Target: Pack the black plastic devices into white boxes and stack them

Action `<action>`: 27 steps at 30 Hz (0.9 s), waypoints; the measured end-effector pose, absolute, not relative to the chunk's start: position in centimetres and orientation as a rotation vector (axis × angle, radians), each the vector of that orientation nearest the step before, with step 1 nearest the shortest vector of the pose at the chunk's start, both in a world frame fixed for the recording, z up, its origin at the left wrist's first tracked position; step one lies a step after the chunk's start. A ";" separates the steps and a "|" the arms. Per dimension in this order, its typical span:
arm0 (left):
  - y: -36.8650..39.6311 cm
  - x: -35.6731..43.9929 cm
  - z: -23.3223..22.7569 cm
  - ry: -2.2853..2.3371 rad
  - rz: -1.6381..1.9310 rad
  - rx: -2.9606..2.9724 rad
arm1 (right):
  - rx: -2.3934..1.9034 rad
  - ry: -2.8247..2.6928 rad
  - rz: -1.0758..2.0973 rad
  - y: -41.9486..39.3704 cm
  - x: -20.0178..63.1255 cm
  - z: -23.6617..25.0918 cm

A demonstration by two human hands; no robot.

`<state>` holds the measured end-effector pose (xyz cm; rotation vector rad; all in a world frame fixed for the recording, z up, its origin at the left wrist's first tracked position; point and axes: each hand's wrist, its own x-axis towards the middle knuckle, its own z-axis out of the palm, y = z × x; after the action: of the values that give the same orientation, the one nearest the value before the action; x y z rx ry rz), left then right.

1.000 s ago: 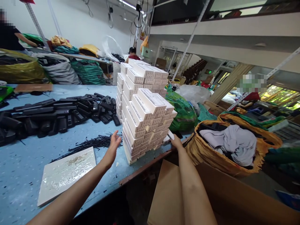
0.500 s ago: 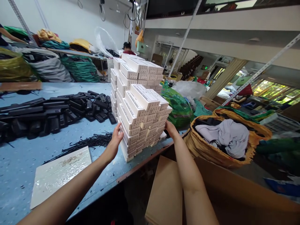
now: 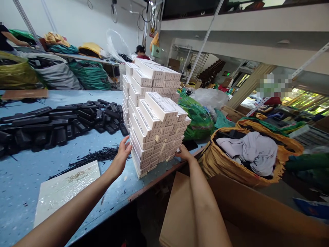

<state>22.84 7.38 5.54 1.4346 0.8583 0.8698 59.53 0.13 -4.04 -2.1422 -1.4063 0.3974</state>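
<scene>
Bracing a near stack of small white cardboard boxes (image 3: 156, 132) from both sides, the person stands at the front edge of a blue speckled worktable (image 3: 23, 178). The left hand (image 3: 121, 158) lies open with its palm flat against the stack's left face, low down; the right hand (image 3: 183, 153) presses the lower right corner, fingers spread, though whether its fingertips have slipped under the bottom box is hard to tell from this angle. Neither hand is closed round anything.

The stack sits right at the table's near edge, touching a taller stack of the same white boxes (image 3: 151, 77) behind it. A brown corrugated carton (image 3: 231, 212) stands open below the table edge, just under the right forearm.

To handle such a pile well, both palms should squeeze inward evenly and low, since the upper boxes lie stepped and loose and could slide off if the pressure comes from one side only. Keeping the pile level matters more than speed.

On the left of the table lie a heap of black plastic cases (image 3: 59, 121), a bundle of thin black strips (image 3: 95, 156) and a pale glossy tile (image 3: 64, 187). A yellow woven sack of grey cloth (image 3: 244, 157) stands to the right.
</scene>
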 end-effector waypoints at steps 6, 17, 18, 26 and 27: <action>8.1 21.4 4.5 0.889 0.876 1.451 | -1.989 -1.051 0.328 -1.1 60.4 -3.5; 9.0 23.6 5.5 0.826 1.009 1.484 | -1.506 -0.546 0.763 -0.4 58.3 11.2; 8.6 24.3 5.6 0.806 1.018 1.495 | -1.541 -0.540 0.805 0.2 57.4 11.8; 7.8 27.4 4.9 0.866 1.008 1.550 | -1.637 -0.579 0.958 1.2 54.1 13.2; 7.9 27.4 4.9 0.864 1.006 1.554 | -1.637 -0.587 0.966 1.0 54.1 13.3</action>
<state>27.37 7.89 4.92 1.5542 0.8645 1.0065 54.06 0.99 13.31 -1.6367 -0.5873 0.9657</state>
